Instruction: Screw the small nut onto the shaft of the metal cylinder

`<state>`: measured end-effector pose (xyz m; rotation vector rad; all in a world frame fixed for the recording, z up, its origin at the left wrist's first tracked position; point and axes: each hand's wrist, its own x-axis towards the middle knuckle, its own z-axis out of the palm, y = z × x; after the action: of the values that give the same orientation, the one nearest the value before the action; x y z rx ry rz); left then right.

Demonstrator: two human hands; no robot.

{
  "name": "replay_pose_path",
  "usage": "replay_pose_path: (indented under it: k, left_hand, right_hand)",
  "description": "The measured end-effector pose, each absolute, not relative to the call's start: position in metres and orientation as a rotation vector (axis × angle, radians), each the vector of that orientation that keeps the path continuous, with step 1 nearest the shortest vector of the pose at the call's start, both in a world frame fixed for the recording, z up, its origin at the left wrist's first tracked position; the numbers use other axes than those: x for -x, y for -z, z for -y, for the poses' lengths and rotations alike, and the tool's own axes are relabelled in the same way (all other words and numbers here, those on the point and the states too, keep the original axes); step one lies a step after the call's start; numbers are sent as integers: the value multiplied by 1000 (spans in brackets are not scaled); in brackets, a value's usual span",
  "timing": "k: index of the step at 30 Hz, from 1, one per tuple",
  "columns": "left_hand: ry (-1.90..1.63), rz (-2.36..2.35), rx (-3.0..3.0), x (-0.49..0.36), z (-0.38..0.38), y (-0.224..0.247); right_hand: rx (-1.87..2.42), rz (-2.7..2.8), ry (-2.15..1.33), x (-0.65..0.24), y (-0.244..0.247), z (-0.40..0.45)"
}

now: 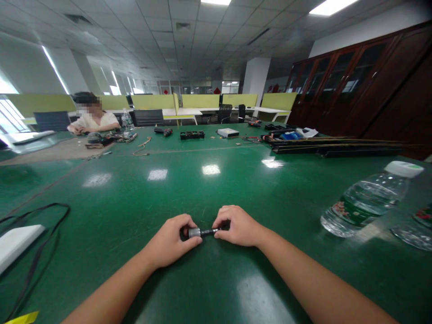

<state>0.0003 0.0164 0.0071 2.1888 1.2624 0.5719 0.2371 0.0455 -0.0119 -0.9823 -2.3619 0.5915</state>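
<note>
A small metal tool [204,232] with a silver collar and a thin dark shaft lies level between my hands, just above or on the green table [202,193]. My left hand [173,240] grips its thicker left end, thumb in front and fingers curled behind. At the tool's right tip, the thumb and fingertips of my right hand [238,226] are pinched together. The left end of the tool is partly hidden by my left fingers.
Water bottles [366,202] stand at the right. A white box [18,243] and black cable lie at the left. Farther back are a power drill [163,132], a black tray [192,135], dark rails [303,147] and a seated person [94,119].
</note>
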Motion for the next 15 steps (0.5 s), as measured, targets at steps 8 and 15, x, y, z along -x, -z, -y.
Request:
replay_pose_path:
  k: [8, 15]
  left_hand:
    - [-561, -1264, -2199, 1, -16, -6]
    - [-553, -1268, -2202, 1, -18, -4]
  right_hand:
    - [1019, 2355, -612, -239, 9, -46]
    - [1109, 2328, -634, -249, 11, -51]
